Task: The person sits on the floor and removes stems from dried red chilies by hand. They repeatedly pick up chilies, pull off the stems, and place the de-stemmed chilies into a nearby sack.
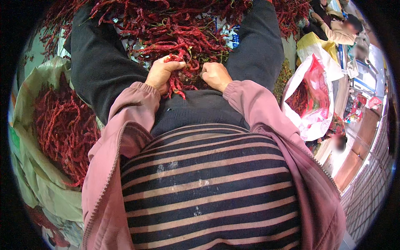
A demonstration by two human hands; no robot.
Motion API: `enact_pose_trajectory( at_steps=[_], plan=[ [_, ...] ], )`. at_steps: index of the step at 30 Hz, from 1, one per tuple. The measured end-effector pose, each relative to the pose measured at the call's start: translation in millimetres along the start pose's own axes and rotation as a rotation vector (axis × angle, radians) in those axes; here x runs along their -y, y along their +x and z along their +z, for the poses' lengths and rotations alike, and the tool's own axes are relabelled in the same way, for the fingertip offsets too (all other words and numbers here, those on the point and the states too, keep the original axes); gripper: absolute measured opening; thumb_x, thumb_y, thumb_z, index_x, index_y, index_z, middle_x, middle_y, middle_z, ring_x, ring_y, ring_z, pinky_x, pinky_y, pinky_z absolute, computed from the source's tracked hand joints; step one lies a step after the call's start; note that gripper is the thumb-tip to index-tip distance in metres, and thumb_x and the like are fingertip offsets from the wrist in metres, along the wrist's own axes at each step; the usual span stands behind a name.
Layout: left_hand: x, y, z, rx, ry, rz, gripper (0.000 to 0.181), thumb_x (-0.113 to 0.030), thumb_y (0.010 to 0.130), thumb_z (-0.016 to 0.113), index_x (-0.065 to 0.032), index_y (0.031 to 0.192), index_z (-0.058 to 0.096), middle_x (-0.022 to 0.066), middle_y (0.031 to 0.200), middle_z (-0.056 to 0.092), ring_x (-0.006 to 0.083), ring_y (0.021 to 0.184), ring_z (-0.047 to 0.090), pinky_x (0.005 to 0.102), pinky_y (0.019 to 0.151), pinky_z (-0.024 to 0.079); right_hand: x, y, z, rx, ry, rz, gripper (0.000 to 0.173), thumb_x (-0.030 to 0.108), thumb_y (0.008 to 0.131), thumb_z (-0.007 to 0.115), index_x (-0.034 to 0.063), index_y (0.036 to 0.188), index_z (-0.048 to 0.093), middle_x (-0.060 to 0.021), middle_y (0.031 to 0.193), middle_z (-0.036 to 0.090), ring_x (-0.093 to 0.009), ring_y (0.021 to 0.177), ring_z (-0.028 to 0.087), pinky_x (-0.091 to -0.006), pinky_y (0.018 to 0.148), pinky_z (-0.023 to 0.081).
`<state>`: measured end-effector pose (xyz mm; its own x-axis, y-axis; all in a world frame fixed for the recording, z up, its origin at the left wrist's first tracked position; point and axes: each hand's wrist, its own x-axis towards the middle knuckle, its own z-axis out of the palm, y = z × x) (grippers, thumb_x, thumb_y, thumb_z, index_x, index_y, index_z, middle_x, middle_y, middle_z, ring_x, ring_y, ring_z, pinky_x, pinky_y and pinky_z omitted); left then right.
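My left hand (162, 73) is closed around a small bunch of dried red chili peppers (176, 89), whose ends hang below the fingers over my lap. Close by on the right, my right hand (215, 75) has its fingers curled in beside the same bunch; whether a chili or stem is between its fingertips is hidden. Between my spread legs lies a large heap of dried red chilies (175, 34), some with pale green-brown stems, on white sheeting with blue marks.
A green woven sack (47, 184) filled with dried chilies (67, 128) stands at my left. At my right are an upright white sack with a pink inside (320, 97), a yellow and white sack (317, 47) and dry stems (283, 81). Other people sit farther off at the right.
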<state>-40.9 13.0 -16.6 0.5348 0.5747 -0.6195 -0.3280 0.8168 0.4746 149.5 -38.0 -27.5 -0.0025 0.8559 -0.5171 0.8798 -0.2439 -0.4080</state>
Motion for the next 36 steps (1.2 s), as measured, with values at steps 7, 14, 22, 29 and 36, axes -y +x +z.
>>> enact_pose_trajectory(
  at_steps=[7, 14, 22, 29, 36],
  plan=[
    [6, 3, -17, 0.011, -0.027, 0.0, 0.012, -0.003, 0.074, 0.054, -0.0027, 0.086, 0.055, 0.0085, 0.08, 0.061, 0.0184, 0.068, 0.058, 0.0323, 0.067, 0.05, 13, -18, -16, -0.104, 0.307, -0.009, 0.021, 0.01, 0.07, 0.062, 0.0009, 0.088, 0.059, -0.0097, 0.072, 0.06, -0.018, 0.069, 0.058, -0.029, 0.064, 0.046],
    [13, 12, -34, 0.104, -0.04, -0.014, 0.018, -0.004, 0.072, 0.051, -0.0004, 0.089, 0.055, 0.0122, 0.081, 0.061, 0.022, 0.072, 0.059, 0.0354, 0.072, 0.049, 24, -2, -14, -0.045, 0.558, -0.183, 0.024, 0.002, 0.071, 0.056, 0.0013, 0.095, 0.059, -0.0055, 0.083, 0.06, -0.012, 0.072, 0.055, -0.0243, 0.065, 0.045],
    [1, 0, -17, 0.137, -0.168, -0.031, 0.015, -0.003, 0.07, 0.053, 0.0009, 0.085, 0.056, 0.0125, 0.082, 0.061, 0.0229, 0.075, 0.06, 0.0366, 0.075, 0.049, 35, 11, -10, 0.02, 0.317, -0.474, 0.022, 0.007, 0.063, 0.054, 0.0027, 0.084, 0.057, -0.0151, 0.078, 0.055, -0.029, 0.078, 0.055, -0.034, 0.07, 0.044],
    [1, 2, -29, 0.033, -0.211, 0.047, 0.019, -0.003, 0.071, 0.053, 0.0041, 0.087, 0.059, 0.0139, 0.082, 0.062, 0.0239, 0.078, 0.06, 0.037, 0.075, 0.048, 29, 2, -21, 0.1, 0.368, -0.344, 0.016, 0.009, 0.071, 0.057, 0.0029, 0.085, 0.06, -0.0094, 0.077, 0.06, -0.017, 0.074, 0.057, -0.0288, 0.066, 0.044],
    [10, 3, -23, -0.108, 0.146, 0.08, 0.017, 0.002, 0.072, 0.052, 0.0021, 0.088, 0.058, 0.0121, 0.085, 0.062, 0.0195, 0.075, 0.059, 0.0329, 0.074, 0.048, 33, 2, -27, 0.25, 1.092, 0.172, 0.011, 0.007, 0.083, 0.049, -0.0025, 0.085, 0.055, -0.0074, 0.07, 0.055, -0.014, 0.057, 0.058, -0.0278, 0.051, 0.053]
  ],
)
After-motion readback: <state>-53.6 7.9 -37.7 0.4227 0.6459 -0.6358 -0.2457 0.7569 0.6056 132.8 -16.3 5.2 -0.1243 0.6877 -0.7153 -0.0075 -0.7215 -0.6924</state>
